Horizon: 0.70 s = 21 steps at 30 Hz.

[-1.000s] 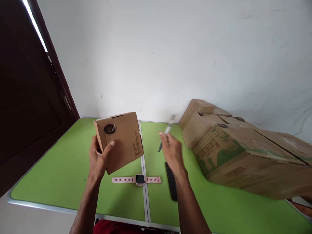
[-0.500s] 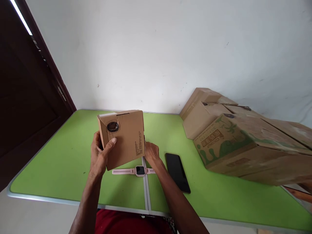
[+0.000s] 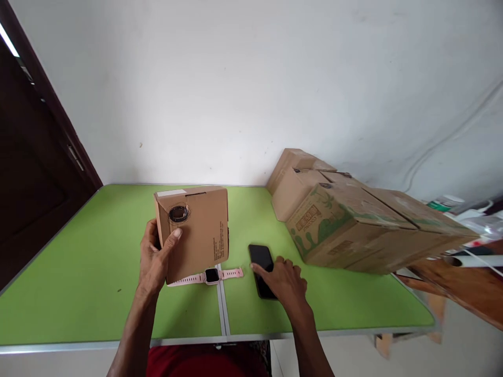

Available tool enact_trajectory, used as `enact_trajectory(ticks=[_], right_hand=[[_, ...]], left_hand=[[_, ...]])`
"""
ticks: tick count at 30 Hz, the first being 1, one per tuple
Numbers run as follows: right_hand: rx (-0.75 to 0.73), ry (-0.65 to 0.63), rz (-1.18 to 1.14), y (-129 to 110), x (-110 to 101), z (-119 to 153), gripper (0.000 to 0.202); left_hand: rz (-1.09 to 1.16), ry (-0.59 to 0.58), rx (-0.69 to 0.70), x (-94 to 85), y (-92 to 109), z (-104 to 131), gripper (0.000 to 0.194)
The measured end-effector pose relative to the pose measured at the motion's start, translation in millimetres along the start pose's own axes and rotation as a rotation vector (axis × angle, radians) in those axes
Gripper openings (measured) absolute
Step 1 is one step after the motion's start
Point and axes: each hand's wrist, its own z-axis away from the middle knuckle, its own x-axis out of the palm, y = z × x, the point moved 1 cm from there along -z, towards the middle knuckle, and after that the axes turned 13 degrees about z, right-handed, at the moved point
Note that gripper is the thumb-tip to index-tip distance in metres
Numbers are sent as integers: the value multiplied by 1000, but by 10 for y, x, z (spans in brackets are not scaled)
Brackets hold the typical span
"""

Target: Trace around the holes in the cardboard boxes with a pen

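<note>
My left hand (image 3: 154, 256) grips a small brown cardboard box (image 3: 200, 230) by its left side, thumb on the front face below a dark oval hole; the box is raised over the table. My right hand (image 3: 285, 280) is over the right side of a black phone (image 3: 261, 256), thumb across it and fingers apart; whether it touches the phone cannot be made out. Below the box lies a pink smartwatch (image 3: 212, 276) with its strap stretched out, the left strap end partly hidden by the box.
Large cardboard cartons (image 3: 353, 220) stand together on the right part of the green table (image 3: 98, 272), against the white wall. Beyond them is a brown wooden surface (image 3: 467, 285) with assorted items. A dark door (image 3: 35, 157) is at the left.
My right hand has left the box's right edge and moved right to the phone, its fingers now spread. The box stays in my left hand. The view has shifted to the right.
</note>
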Motion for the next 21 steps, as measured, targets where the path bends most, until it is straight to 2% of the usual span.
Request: enact_trajectory(ticks=[3,8,10,13,17,19,21], right_hand=[[35,-105,-3,66,60,35,61],[42,-185,-95,76,86,-29,66],[39,-206,-150,123,86,-31,62],[14,-226,-264,207,113,15,43],[-6,-239,-470,280,159,156,22],[-20,-242,-565,319,165,290,23],[-13,-258,-712,383,168,488,35]], left_hand=[[1,-5,-22,82,-19,36,73],[-47,-22,-15,100,-16,39,73],[-57,-29,-9,79,-23,27,71],[-71,-29,3,53,-54,9,68],[-78,-37,6,34,-105,-8,66],[-79,-40,11,23,-116,-12,65],[-87,-35,19,11,-111,-13,65]])
